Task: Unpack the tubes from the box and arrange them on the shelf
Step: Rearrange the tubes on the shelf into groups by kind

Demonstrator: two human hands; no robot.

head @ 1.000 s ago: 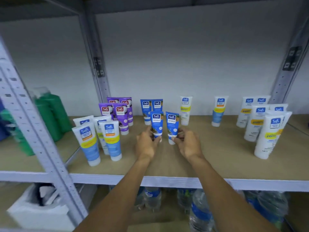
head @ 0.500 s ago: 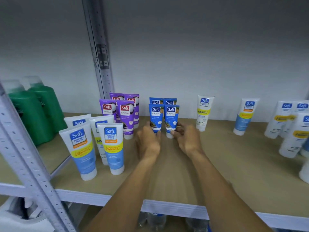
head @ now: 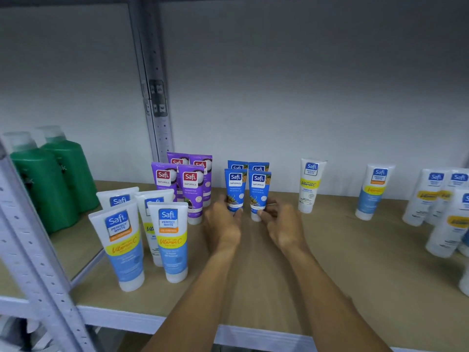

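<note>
Both hands reached over the shelf (head: 342,262) toward its back wall — the left hand (head: 223,224) curled round the base of the front-left blue tube (head: 235,189), the right hand (head: 281,224) pinching the front-right blue tube (head: 258,193) just beside it, both upright, purple tubes (head: 190,189) to their left.

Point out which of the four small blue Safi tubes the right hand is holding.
The front-right small blue plastic tube: the right hand pinches its base. The left hand holds the front-left tube; the back two are untouched.

"Safi Naturals" on blue tubes (head: 235,189)
</note>
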